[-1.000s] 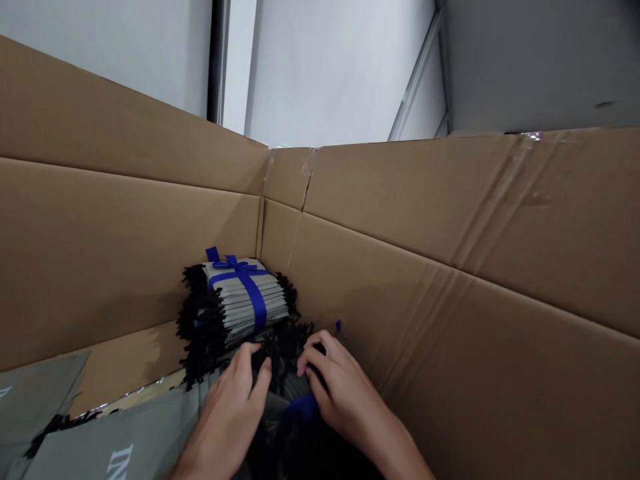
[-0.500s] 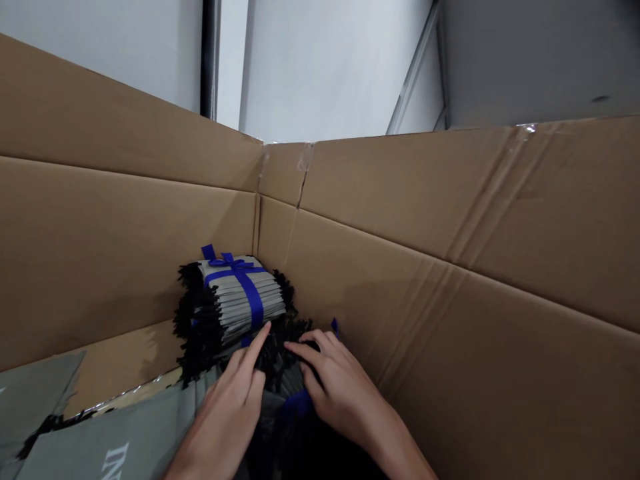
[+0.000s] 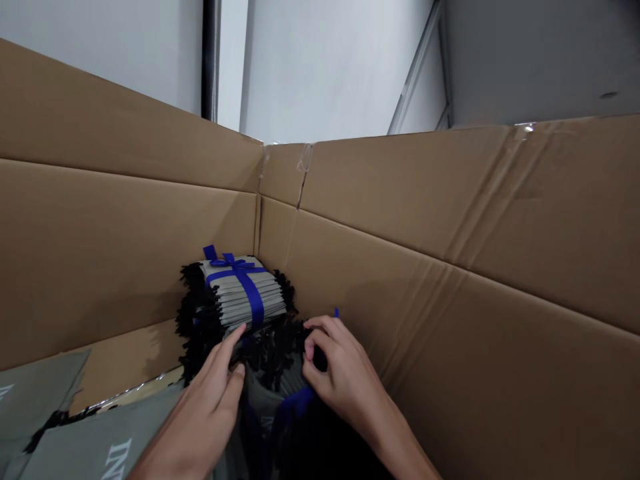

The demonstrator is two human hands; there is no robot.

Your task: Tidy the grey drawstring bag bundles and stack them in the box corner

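Inside a cardboard box, a stack of flat grey pieces with black fringed edges (image 3: 243, 293) sits in the far corner, tied crosswise with a blue ribbon bow. Just in front of it lies a second black-fringed bundle (image 3: 275, 353) with blue ribbon showing low down. My left hand (image 3: 200, 403) grips that bundle's left side, and my right hand (image 3: 340, 373) curls around its right side. The bundle's lower part is in shadow and hard to make out.
The tan cardboard box walls (image 3: 400, 267) rise around the hands, with taped, creased corners. Grey printed sheets with black fringe (image 3: 100, 447) lie at the lower left. Beyond the box rim stand a white wall and a dark upright post (image 3: 210, 53).
My left hand has slid down and to the left, with its fingers closing on the bundle. My right hand has curled more tightly around the black fringe.
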